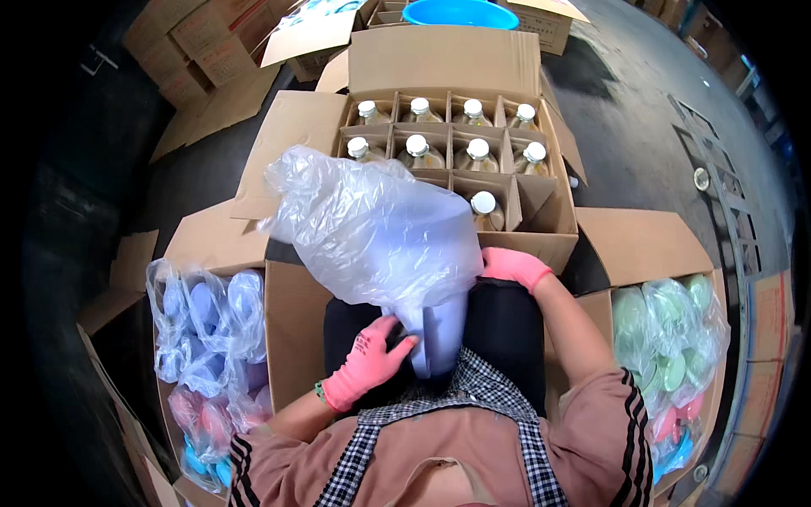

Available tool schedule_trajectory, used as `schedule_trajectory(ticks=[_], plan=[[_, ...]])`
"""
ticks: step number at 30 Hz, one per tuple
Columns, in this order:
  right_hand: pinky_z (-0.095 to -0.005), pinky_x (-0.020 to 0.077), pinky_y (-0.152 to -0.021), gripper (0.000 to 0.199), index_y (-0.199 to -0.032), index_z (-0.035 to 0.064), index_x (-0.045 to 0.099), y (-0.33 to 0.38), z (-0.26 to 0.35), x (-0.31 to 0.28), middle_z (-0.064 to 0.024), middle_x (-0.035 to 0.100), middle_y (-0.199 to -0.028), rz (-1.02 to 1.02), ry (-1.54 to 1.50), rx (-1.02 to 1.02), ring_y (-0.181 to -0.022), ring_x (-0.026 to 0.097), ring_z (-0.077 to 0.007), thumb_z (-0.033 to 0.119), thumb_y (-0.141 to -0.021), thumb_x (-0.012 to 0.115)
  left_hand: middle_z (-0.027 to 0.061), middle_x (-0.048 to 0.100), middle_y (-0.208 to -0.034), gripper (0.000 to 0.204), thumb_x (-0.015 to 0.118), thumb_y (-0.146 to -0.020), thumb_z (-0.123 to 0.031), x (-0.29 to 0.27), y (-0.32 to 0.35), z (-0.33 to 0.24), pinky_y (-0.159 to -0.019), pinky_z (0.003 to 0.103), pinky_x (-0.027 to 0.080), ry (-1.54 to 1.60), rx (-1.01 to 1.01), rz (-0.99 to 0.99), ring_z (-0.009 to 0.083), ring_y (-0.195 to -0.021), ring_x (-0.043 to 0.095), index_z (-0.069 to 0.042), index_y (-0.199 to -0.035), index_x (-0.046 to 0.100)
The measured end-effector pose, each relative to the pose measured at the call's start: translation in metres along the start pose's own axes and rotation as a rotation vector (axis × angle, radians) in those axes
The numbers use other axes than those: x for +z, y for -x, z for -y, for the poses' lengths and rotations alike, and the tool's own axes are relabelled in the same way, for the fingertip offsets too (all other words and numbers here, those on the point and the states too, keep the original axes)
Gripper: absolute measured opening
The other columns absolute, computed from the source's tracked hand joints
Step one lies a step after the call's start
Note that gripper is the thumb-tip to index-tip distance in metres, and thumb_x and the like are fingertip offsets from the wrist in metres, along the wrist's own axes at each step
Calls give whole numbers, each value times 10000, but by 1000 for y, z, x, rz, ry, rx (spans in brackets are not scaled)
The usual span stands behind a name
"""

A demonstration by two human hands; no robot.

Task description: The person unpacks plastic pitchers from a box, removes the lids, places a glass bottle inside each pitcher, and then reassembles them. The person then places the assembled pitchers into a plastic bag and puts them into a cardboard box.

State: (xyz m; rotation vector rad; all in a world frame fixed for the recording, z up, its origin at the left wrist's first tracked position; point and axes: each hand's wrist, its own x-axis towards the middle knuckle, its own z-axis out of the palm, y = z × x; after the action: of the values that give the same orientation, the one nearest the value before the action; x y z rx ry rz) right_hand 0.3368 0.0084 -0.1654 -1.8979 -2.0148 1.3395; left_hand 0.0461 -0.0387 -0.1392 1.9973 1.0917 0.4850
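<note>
A lavender plastic piece (443, 334) stands in front of my lap, its kind hard to make out. A clear plastic bag (363, 228) covers its upper part and billows up to the left. My left hand (367, 362), in a pink glove, pinches at the bag's lower left edge beside the lavender piece. At the bag's right side is my right hand (514, 267), also pink-gloved, its curled fingers against the bag and partly hidden. Just beyond, an open divided cardboard box (541, 245) holds several clear bottles with white caps (483, 202).
On the left, an open carton (291, 338) holds bagged lavender, pink and blue plastic items. Another carton (655, 245) on the right holds bagged green, pink and blue ones. A blue basin (460, 13) and stacked cartons (211, 51) stand at the back.
</note>
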Motion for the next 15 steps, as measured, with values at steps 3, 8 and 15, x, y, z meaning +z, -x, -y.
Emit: schedule_trajectory(ticks=[3, 8, 15], plan=[[-326, 397, -859, 387, -1053, 13, 561, -36, -36, 19, -157, 591, -1056, 25, -32, -219, -981, 548, -268, 273, -768, 534, 220, 496, -1140, 693, 714, -688, -305, 30, -1, -9, -915, 357, 358, 198, -356, -59, 280, -1089, 462, 62, -1187, 403], [-356, 417, -832, 363, -1013, 26, 586, -9, 4, 6, -174, 589, -1031, -48, -43, -123, -965, 548, -316, 257, -734, 560, 180, 546, -1036, 802, 742, -655, -242, 38, -10, 23, -826, 325, 433, 655, -488, -99, 276, -955, 541, 98, -1245, 317], [-383, 429, -819, 238, -909, 7, 577, 81, 55, 60, -158, 577, -914, -494, 165, -543, -897, 541, -318, 176, -748, 529, 68, 517, -702, 111, 489, -845, -140, -105, -26, -70, -622, 309, 430, 1375, -115, -113, 161, -606, 504, -30, -841, 501]])
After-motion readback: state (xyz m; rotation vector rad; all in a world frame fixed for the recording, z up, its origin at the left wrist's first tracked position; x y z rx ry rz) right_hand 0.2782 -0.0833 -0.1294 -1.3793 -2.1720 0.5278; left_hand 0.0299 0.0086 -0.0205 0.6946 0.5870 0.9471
